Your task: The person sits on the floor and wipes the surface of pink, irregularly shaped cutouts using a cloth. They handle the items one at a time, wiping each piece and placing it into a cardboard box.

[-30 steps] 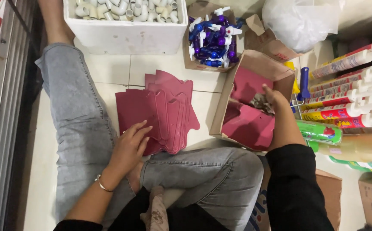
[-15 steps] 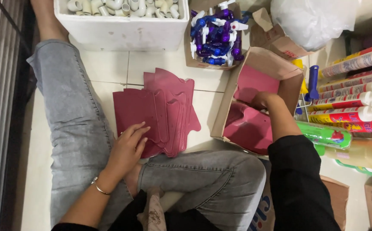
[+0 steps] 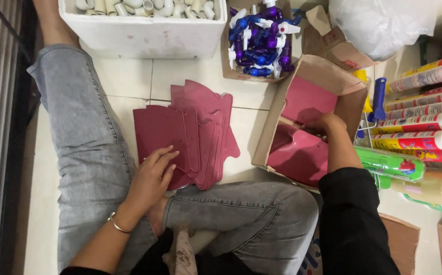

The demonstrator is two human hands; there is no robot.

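On the tiled floor, seated | left hand [image 3: 152,175] rests flat, fingers released, on fanned maroon cards [image 3: 190,130] | right hand [image 3: 325,124] reaches into box [image 3: 277,122], fingers hidden, grip unclear | step: likely drawing another card; next: a clean single pick.

- The fanned cardboard sheets [image 3: 195,132] on the floor are a flat dark pink-maroon, no pattern.
- The open cardboard box [image 3: 315,71] is plain brown outside, with the same maroon sheets lining it.
- The floor tiles [image 3: 124,76] are cream with thin grey grout lines.
- The spray nozzles [image 3: 261,35] are blue, purple and white.
- The foam bin [image 3: 144,35] is white; the pipe fittings inside are off-white.
- The jeans [image 3: 83,137] are washed grey, the sleeve [image 3: 355,224] black.
- The tubes [image 3: 424,127] show yellow, red and green print.
- The bracelet [image 3: 115,224] is silver.
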